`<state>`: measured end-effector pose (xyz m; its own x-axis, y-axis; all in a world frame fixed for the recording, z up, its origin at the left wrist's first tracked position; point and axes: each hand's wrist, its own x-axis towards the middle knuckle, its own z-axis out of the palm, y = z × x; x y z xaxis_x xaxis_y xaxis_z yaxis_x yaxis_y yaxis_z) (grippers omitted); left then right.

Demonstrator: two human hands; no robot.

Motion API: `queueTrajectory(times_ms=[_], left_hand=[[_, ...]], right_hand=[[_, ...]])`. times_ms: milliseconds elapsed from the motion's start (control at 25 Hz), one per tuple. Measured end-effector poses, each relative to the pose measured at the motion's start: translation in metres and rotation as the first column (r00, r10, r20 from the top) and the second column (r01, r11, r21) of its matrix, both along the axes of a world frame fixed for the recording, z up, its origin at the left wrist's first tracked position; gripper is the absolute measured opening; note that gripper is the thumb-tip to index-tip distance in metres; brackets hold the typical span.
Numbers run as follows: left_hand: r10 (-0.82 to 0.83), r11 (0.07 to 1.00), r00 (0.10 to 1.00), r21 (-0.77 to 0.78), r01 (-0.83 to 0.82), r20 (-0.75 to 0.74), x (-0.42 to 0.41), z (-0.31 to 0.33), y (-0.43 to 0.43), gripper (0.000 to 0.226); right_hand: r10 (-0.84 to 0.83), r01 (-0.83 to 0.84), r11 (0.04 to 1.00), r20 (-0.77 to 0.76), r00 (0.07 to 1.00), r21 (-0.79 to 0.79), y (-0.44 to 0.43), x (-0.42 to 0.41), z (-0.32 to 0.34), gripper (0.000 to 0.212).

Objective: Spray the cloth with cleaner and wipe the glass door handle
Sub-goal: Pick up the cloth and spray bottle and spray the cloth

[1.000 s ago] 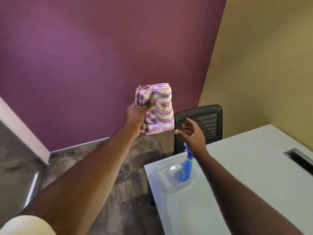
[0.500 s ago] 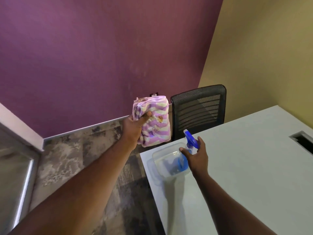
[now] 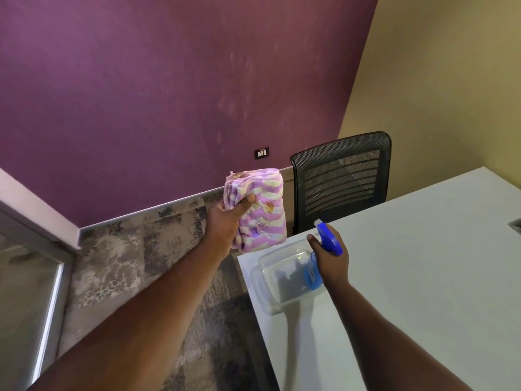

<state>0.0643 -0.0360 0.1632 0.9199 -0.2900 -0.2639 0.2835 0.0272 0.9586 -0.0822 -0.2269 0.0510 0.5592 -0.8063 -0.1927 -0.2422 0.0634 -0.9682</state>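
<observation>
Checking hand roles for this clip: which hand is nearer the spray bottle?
Right. The right hand is wrapped around the spray bottle over the clear container; the left hand holds the cloth off to its left.

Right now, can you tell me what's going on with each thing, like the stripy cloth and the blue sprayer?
Purple-and-cream striped cloth: folded, held up in the left hand.
Blue-topped spray bottle: upright in the tub, gripped by the right hand.
Clear plastic tub: open, sitting at the corner of the white table.
Black mesh chair: empty, pushed up to the table.
</observation>
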Motion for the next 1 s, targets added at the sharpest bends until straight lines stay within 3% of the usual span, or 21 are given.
queueTrajectory(times_ms=[280,680,840,1000], left_hand=[[-0.021,0.999,0.999,-0.037,0.022,0.038,0.014,0.034,0.001,0.047],[0.051,0.966,0.978,-0.258,0.003,0.201,0.025,0.183,0.011,0.029],[0.074,0.947,0.946,-0.320,0.033,0.316,0.026,0.255,0.016,0.024],[0.091,0.940,0.914,-0.336,0.052,0.396,0.026,0.320,0.028,0.029]], right_hand=[[0.005,-0.017,0.996,0.146,0.989,0.082,0.007,0.008,0.031,0.024],[0.196,-0.128,0.974,0.420,0.886,-0.185,0.037,0.033,0.228,0.011],[0.288,-0.178,0.951,0.508,0.812,-0.254,0.049,0.043,0.317,0.024],[0.361,-0.191,0.911,0.479,0.800,-0.366,0.067,0.048,0.388,0.061]])
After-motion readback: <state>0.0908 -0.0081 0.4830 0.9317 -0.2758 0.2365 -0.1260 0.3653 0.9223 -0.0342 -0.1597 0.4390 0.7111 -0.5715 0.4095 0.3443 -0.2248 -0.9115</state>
